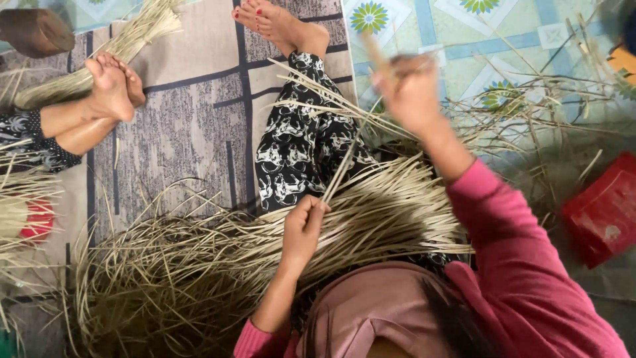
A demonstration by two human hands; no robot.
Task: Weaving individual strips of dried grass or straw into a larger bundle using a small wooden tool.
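Pink-sleeved left hand (pixel 303 222) pinches one stiff pale reed (pixel 341 169); blurred right hand (pixel 411 89) grips another.

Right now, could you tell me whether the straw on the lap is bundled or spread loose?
Spread loose: the straw fans untied across the lap and the mat.

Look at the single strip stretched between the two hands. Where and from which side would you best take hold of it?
Grip the strip on its bare middle span, probably from the side. It runs taut and slanted from the left hand, which pinches its lower end, up to the blurred right hand. It stands clear above the straw pile and the patterned leg, so nothing crowds it there.
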